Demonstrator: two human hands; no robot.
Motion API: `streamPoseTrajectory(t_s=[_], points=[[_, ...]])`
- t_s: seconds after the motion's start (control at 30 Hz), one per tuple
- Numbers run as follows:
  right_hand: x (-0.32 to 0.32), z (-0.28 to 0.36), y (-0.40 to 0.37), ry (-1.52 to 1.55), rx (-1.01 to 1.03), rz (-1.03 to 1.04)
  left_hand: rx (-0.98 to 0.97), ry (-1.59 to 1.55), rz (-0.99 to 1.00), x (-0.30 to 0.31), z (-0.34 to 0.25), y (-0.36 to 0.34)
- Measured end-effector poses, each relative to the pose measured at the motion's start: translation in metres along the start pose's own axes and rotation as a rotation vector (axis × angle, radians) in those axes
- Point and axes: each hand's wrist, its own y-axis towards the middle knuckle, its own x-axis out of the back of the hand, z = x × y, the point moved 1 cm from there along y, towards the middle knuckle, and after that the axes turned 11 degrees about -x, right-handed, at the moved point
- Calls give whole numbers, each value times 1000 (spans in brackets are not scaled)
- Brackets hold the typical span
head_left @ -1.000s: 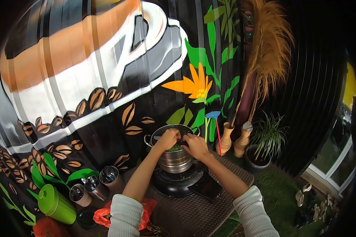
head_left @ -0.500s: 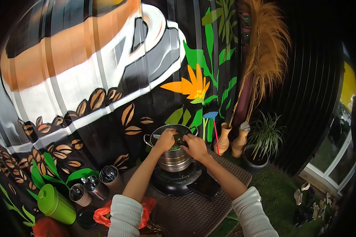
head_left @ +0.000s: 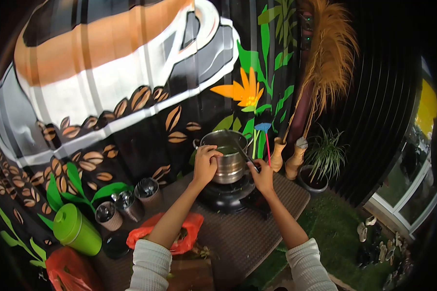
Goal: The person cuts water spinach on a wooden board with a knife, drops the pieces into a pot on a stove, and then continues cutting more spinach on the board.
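Observation:
A steel two-handled pot (head_left: 229,170) sits on a black round cooker (head_left: 226,200); something green and liquid-looking shows inside. My left hand (head_left: 207,165) is at the pot's near-left rim, its fingers curled and pressed together; what they hold, if anything, is hidden. Closed round the lower end of a long dark-handled utensil (head_left: 244,152), my right hand (head_left: 261,175) is at the pot's right side. The utensil slants up and left across the pot's opening, and its far end is hard to make out.
On the left stand a green lidded jug (head_left: 77,230) and several cutlery cups (head_left: 109,216). A red plastic bag (head_left: 187,233) lies open near my left forearm, above a wooden board (head_left: 189,275). Another red bag (head_left: 70,269) is at lower left. Woven vases (head_left: 294,162) stand beyond the table.
Both hands were together over the pot's opening. My right hand has come down to the right with the dark utensil in it; my left has moved to the near-left rim. The view has shifted.

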Motion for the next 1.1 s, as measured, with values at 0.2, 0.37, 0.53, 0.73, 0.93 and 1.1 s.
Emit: streamPoseTrajectory(t_s=[0.2,0.37,0.53,0.73,0.93,1.1], points=[[9,27,-148,302,-350,98,150,-134,59,86,-56,-100],[0,50,-288,401,-510,145,273,-433,70,167,-100,-199],[-15,74,-400,393,-686,225,615,-688,156,233,-119,-291],[-31,76,-471,340,-762,289,849,-606,192,316,-125,-385],[-44,81,-494,317,-810,332,892,-299,375,315,-132,-444],[-55,88,-505,361,-840,346,817,-140,582,312,-149,-451]])
